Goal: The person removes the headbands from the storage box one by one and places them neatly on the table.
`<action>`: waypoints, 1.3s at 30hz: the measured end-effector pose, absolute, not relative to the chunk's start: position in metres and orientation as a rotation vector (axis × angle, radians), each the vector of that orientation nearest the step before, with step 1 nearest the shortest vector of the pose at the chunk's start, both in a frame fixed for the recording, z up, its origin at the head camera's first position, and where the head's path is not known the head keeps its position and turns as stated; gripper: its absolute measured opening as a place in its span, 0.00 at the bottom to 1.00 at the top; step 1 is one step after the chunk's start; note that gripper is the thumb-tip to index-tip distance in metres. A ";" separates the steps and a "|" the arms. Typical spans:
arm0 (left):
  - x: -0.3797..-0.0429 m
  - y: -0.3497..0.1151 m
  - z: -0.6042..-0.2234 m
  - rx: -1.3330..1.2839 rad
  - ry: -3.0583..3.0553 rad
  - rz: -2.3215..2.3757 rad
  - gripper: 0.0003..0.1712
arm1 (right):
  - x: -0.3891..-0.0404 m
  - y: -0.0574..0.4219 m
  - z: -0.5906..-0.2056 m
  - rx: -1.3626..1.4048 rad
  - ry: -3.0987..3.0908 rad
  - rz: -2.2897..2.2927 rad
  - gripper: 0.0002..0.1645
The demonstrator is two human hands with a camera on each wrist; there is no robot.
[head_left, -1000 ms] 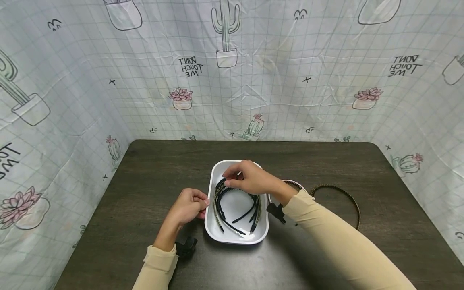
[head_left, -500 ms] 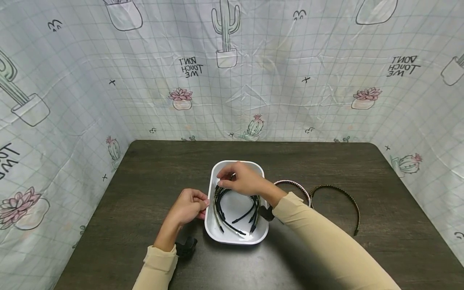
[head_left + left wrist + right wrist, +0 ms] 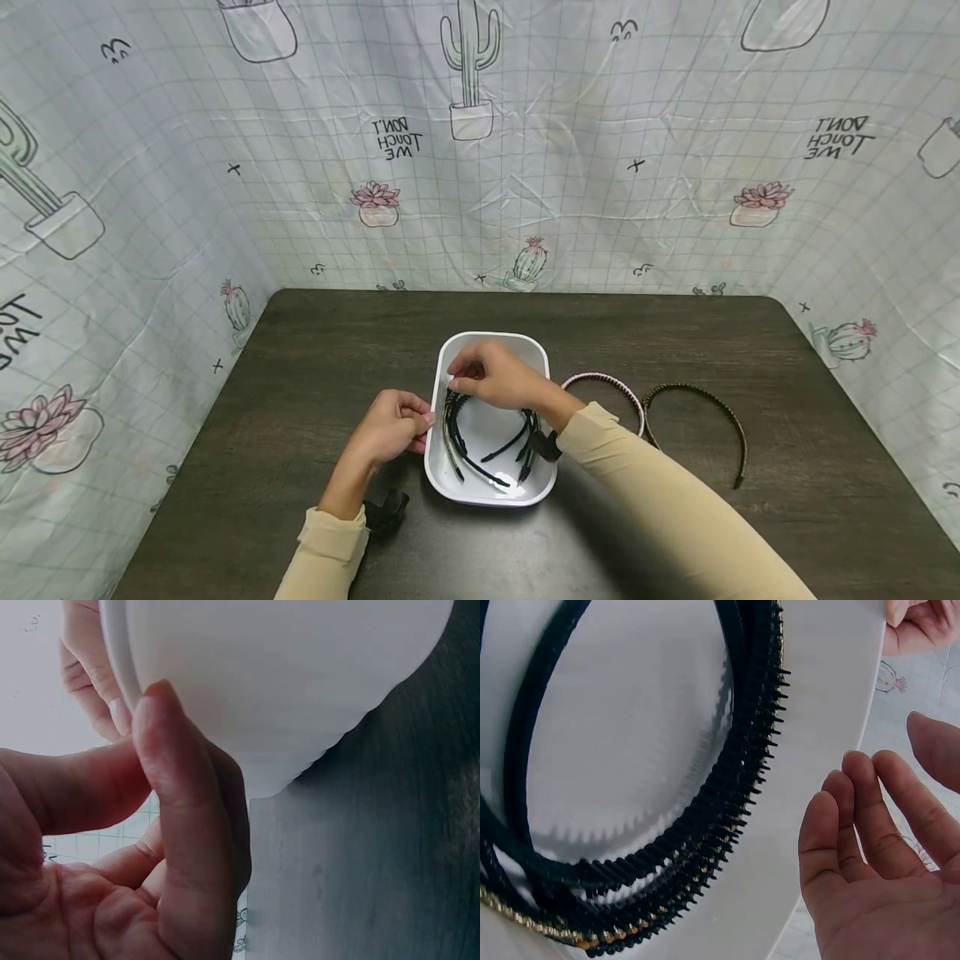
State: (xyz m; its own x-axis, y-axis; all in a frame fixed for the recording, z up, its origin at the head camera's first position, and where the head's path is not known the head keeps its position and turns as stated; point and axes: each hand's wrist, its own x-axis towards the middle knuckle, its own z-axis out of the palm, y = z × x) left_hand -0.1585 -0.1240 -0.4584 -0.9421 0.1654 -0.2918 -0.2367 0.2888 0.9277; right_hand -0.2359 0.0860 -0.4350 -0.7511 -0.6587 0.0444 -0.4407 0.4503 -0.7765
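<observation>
My left hand (image 3: pixel 393 427) pinches the left rim of a white tray (image 3: pixel 491 497); the left wrist view has the thumb and a finger on the tray's rim (image 3: pixel 120 656). Inside the tray lie several black and gold-patterned headbands (image 3: pixel 452 433), overlapping. My right hand (image 3: pixel 498 377) hovers over the tray's far left part, above the headbands' curved tops. Seen in the right wrist view, the fingers of this right hand (image 3: pixel 885 847) are loosely extended with nothing between them, apart from the toothed black headbands (image 3: pixel 742 761).
On the dark table (image 3: pixel 337 342), right of the tray, lie a pink-and-white headband (image 3: pixel 611 381) and a black-and-gold headband (image 3: pixel 720 400), touching or nearly so. A patterned cloth (image 3: pixel 570 167) hangs behind and along the sides.
My right hand has shifted a little left and nearer to me over the tray, its sleeve uncovering more of the headbands on the table. The left hand keeps its place on the rim.
</observation>
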 end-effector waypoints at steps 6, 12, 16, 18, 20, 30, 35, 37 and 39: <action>-0.158 -0.124 -0.457 -0.069 2.235 1.689 0.10 | -0.237 0.081 -0.440 -0.945 2.452 -1.173 0.09; -0.158 -0.125 -0.456 -0.069 2.232 1.689 0.10 | -0.238 0.079 -0.442 -0.883 2.466 -1.118 0.09; -0.157 -0.125 -0.457 -0.067 2.228 1.692 0.10 | -0.240 0.078 -0.445 -0.840 2.474 -1.104 0.08; -0.158 -0.125 -0.457 -0.065 2.227 1.694 0.10 | -0.241 0.077 -0.447 -0.839 2.479 -1.102 0.08; -0.158 -0.125 -0.457 -0.069 2.227 1.695 0.09 | -0.242 0.076 -0.448 -0.849 2.486 -1.092 0.07; -0.159 -0.125 -0.460 -0.068 2.202 1.726 0.08 | -0.244 0.073 -0.447 -0.875 2.573 -0.969 0.07; -0.159 -0.124 -0.460 -0.071 2.209 1.725 0.08 | -0.245 0.074 -0.448 -0.887 2.594 -0.920 0.07; -0.159 -0.124 -0.460 -0.075 2.212 1.725 0.08 | -0.245 0.075 -0.448 -0.878 2.596 -0.907 0.08; -0.159 -0.123 -0.460 -0.075 2.211 1.723 0.08 | -0.245 0.076 -0.448 -0.882 2.603 -0.886 0.09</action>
State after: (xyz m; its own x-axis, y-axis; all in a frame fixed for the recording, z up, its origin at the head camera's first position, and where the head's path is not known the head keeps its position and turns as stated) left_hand -0.1587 -0.1235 -0.4601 -0.9423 0.1625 -0.2927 -0.2442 0.2646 0.9329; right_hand -0.2452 0.0761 -0.4480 -0.7843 -0.6190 -0.0422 -0.4647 0.6311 -0.6211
